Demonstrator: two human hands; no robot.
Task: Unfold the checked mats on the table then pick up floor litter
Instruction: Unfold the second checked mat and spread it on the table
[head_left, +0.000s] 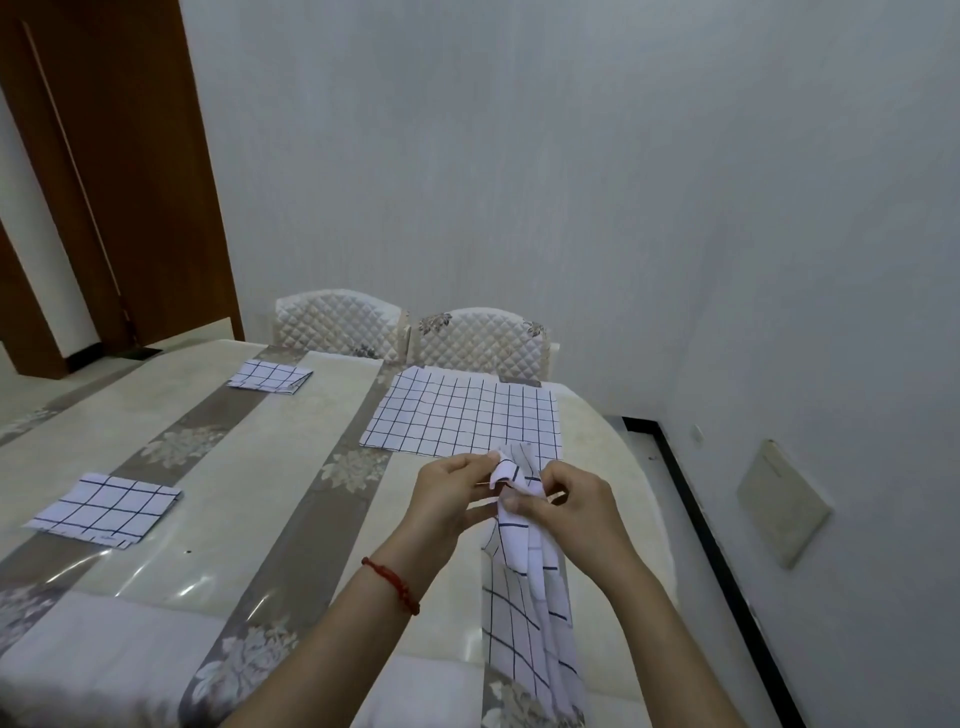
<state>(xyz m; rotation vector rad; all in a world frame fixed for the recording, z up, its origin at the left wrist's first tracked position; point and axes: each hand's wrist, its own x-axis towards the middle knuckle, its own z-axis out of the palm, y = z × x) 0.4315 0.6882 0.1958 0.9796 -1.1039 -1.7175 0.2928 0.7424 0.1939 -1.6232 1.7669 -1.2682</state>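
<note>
A white checked mat (530, 613) hangs bunched above the table's near right side. My left hand (449, 501) pinches its top edge from the left, and my right hand (563, 506) pinches it from the right. One checked mat (462, 413) lies spread flat on the far right of the table (249, 467). A folded checked mat (106, 509) lies at the near left. Another folded checked mat (270, 375) lies at the far left.
Two quilted white chairs (337, 325) (480, 338) stand behind the table against the grey wall. A brown wooden door (119, 171) is at the far left. A black baseboard strip (717, 561) runs along the floor on the right.
</note>
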